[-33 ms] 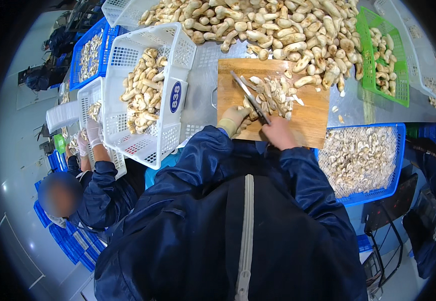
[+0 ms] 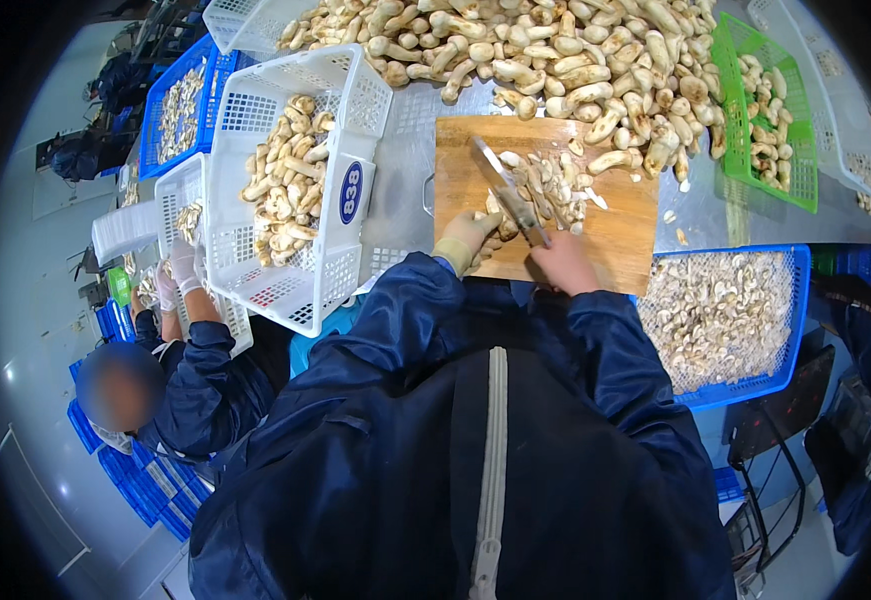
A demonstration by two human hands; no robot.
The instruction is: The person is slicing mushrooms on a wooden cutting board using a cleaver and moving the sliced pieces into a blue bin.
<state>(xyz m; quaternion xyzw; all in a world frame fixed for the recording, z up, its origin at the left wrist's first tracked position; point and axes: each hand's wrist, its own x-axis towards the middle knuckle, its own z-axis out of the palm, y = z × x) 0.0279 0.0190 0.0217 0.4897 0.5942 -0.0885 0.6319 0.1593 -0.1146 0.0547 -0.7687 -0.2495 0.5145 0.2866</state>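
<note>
On a wooden cutting board (image 2: 623, 230) my right hand (image 2: 560, 262), bare, grips a knife (image 2: 503, 180), its blade slanting up to the left over a heap of sliced mushrooms (image 2: 565, 190). My left hand (image 2: 465, 238), in a pale yellowish glove, has its fingers closed on a mushroom (image 2: 493, 225) at the board's left, just beside the blade. Some whole mushrooms (image 2: 615, 160) lie at the board's upper right edge.
A mushroom pile (image 2: 545, 60) covers the back of the steel table (image 2: 395, 190). A white crate (image 2: 315, 290) stands left, a green basket (image 2: 805, 190) right, and a blue crate of slices (image 2: 715, 320) below it. A gloved co-worker (image 2: 215, 380) works at my left.
The knife blade has shifted slightly rightward and its flat face shows more. My right hand has moved a little with it.
</note>
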